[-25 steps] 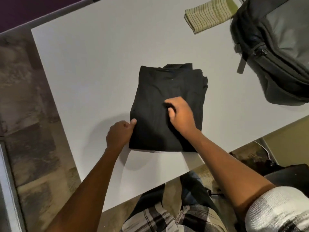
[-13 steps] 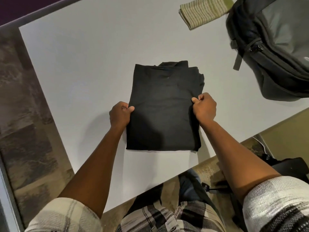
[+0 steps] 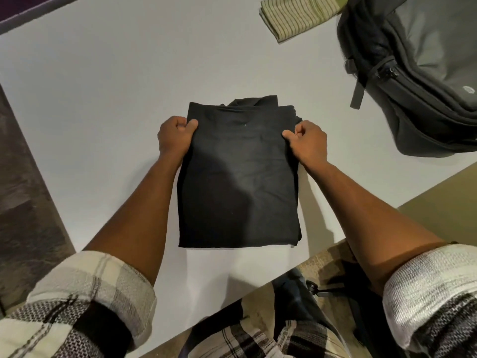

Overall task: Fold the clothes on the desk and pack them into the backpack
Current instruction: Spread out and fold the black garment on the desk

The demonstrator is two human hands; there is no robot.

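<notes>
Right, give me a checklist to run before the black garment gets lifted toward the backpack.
1. Left hand grips the black garment at its left edge: ok.
2. Right hand grips its right edge: ok.
3. Garment folded into a compact rectangle on the desk: ok, though layers stick out at the far edge.
4. Backpack within view, to the right: ok.
5. Backpack main compartment open: cannot tell.
6. Striped garment folded: ok, not yet packed.

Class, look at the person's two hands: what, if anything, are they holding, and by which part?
Both hold the folded black garment: left hand pinches its left edge, right hand its right edge, both near the far corners.
</notes>
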